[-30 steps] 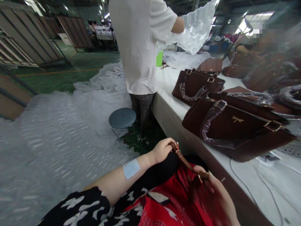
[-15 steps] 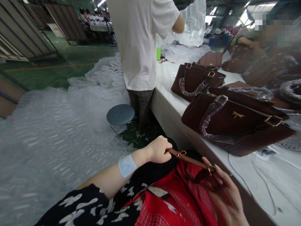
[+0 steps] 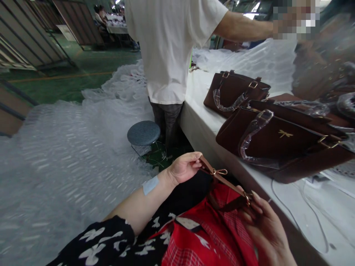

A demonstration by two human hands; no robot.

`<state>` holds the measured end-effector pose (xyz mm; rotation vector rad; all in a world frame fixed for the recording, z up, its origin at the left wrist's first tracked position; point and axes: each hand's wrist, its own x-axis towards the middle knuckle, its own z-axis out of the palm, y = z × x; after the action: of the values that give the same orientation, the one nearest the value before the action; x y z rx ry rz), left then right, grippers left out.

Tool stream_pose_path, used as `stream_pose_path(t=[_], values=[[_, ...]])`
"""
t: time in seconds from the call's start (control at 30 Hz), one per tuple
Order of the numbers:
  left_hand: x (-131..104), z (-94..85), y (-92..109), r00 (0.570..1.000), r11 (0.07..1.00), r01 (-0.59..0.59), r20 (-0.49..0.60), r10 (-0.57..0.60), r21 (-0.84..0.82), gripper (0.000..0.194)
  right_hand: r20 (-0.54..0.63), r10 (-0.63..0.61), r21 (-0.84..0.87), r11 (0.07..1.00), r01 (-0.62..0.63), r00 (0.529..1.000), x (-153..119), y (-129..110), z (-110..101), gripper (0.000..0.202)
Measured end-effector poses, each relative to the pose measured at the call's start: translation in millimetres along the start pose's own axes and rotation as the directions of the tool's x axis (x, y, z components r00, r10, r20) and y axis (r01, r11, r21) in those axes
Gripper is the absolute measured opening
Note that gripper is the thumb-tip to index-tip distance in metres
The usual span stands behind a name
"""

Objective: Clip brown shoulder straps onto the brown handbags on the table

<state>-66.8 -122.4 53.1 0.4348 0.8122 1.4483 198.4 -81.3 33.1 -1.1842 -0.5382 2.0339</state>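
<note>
A brown bag strap [image 3: 226, 182] with gold metal fittings stretches between both hands, above my red apron. My left hand [image 3: 185, 168] pinches its far end, palm turned partly up. Near the strap's middle, a gold snap hook [image 3: 221, 171] sticks out to the side. My right hand [image 3: 262, 218] grips the near end beside a gold buckle, thumb and fingers closed on it. Part of the strap hangs below, over the apron. To the right, a dark brown handbag [image 3: 280, 140] with a gold dragonfly emblem and plastic-wrapped handles sits on the table.
A second brown handbag [image 3: 235, 92] stands behind the first on the white table [image 3: 199, 96]. A co-worker in a white shirt [image 3: 166, 51] stands ahead, one arm stretched right over bubble wrap. A round stool [image 3: 143, 133] is at front left. Bubble wrap [image 3: 69, 166] covers the floor at left.
My left hand has rotated palm-up and risen slightly, tilting the strap more steeply. My right hand stays nearly in place. The co-worker's arm has swung out to the right with the bubble wrap.
</note>
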Motion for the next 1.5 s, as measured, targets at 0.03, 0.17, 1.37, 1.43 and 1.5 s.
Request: stream_pose_path(t=[0.03,0.17,1.37,1.43,1.5], values=[[0,-1.5,-1,1.000,0.998,-0.004,0.023,0.003,0.055,0.039,0.002,-0.008,0.002,1.000,0.008,1.000,0,-2,-2,0.030],[-2,-9.6,3,0.987,0.751,-0.104,0.163,-0.005,0.652,0.034,-0.010,-0.051,-0.012,0.999,0.051,0.999,3,-12,-15,0.033],[-19,-42.0,36,0.988,0.843,-0.075,0.154,-0.009,0.532,0.033,-0.238,-0.035,0.127,0.990,0.067,0.971,-2,-40,-22,0.047],[-18,-50.1,37,0.986,0.685,-0.074,0.158,-0.060,0.725,0.033,-0.241,-0.028,0.096,0.994,0.052,0.970,0,-38,-26,0.050],[-19,-57.2,37,0.974,0.500,-0.109,0.193,-0.119,0.859,0.030,-0.235,-0.010,0.085,0.996,0.030,0.972,4,-34,-28,0.051]])
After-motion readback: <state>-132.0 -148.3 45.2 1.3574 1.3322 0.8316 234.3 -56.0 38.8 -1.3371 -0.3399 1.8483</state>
